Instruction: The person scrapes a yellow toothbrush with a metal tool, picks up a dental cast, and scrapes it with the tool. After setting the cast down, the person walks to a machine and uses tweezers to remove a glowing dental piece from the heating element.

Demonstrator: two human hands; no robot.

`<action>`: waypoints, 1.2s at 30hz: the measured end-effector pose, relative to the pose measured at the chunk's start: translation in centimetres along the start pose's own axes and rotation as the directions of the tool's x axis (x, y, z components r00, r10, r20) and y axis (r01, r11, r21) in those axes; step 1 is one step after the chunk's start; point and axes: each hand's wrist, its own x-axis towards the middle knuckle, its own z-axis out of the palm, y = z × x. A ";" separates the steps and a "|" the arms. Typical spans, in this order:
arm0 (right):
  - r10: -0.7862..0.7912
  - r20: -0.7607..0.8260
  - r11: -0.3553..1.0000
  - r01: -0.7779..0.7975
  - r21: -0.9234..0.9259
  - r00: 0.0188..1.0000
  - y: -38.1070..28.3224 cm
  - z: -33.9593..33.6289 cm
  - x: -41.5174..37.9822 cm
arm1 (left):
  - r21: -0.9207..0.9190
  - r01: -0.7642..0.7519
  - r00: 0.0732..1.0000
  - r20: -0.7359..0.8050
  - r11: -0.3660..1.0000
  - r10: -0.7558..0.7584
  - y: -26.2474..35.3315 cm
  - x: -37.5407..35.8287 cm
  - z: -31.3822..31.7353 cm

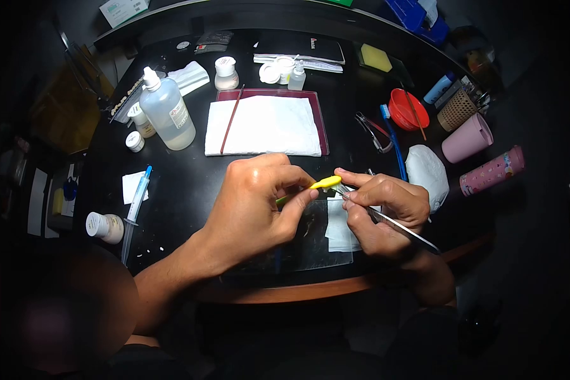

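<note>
My left hand (259,199) pinches a yellow, flat-ended piece (326,182) between thumb and fingertips; a bit of green shows below the fingers. My right hand (389,206) grips a slim metal tool (406,232) like a pen. Its working end meets the underside of the yellow piece, where small whitish bits show. Both hands are raised over a clear glass plate (307,244) and a folded white paper (341,233) near the front of the black table.
Behind the hands lies a white paper pad (272,126) with a thin brush (233,120) across it. A squeeze bottle (168,111), syringe (136,212) and jar (105,227) stand or lie left. To the right are a red bowl (402,104), blue toothbrush (394,139) and pink cup (467,139).
</note>
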 end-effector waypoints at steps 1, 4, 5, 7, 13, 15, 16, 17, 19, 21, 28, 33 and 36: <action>0.003 0.009 1.000 -0.003 0.000 1.000 -0.1 -0.1 0.0 | 0.001 0.004 1.000 0.006 1.000 -0.004 0.0 0.0 0.0; 0.015 0.104 0.999 -0.011 -0.030 0.994 -0.4 -0.8 -0.2 | 0.000 0.005 1.000 0.015 1.000 -0.005 -0.1 0.0 -0.1; -0.005 0.065 1.000 0.006 -0.023 0.998 -0.2 -0.6 -0.1 | -0.005 0.013 1.000 0.016 1.000 -0.013 -0.1 0.1 -0.1; -0.041 -0.013 0.999 0.041 -0.010 0.999 0.1 0.0 0.1 | -0.016 0.031 0.999 0.017 0.999 -0.030 -0.1 0.0 -0.1; -0.023 0.099 1.000 0.021 0.023 0.995 -0.2 -0.7 -0.2 | -0.023 0.052 0.999 -0.012 0.998 -0.053 0.0 -0.1 -0.1; -0.029 0.084 0.999 0.027 0.024 0.996 -0.4 -0.4 -0.2 | -0.008 0.060 0.998 -0.008 0.998 -0.060 0.2 0.0 -0.2; -0.031 0.076 0.999 0.029 0.025 0.997 -0.4 -0.2 -0.1 | 0.000 0.064 0.998 -0.006 0.998 -0.064 0.3 0.0 -0.2; -0.035 0.076 0.999 0.034 0.026 0.996 -0.4 -0.2 -0.1 | -0.001 0.059 0.998 -0.016 0.998 -0.059 0.3 0.0 -0.1; -0.044 0.077 0.999 0.042 0.028 0.996 -0.2 -0.1 -0.1 | -0.003 0.049 0.998 -0.037 0.999 -0.049 0.2 -0.1 0.2; -0.068 0.031 0.998 0.068 -0.001 0.997 0.2 0.3 -0.1 | 0.000 0.050 0.998 -0.040 0.999 -0.050 0.1 -0.2 0.3; -0.078 0.014 0.997 0.078 0.006 0.997 0.1 0.3 0.2 | -0.001 0.038 0.998 -0.045 0.999 -0.038 0.0 -0.2 0.4; -0.072 0.016 0.997 0.072 -0.007 0.997 0.1 0.1 0.0 | -0.001 0.048 0.998 -0.039 0.999 -0.048 0.2 -0.2 0.4; -0.066 0.000 0.998 0.066 0.010 0.998 0.0 0.2 0.0 | -0.008 0.059 0.998 -0.038 0.998 -0.059 0.2 -0.3 0.4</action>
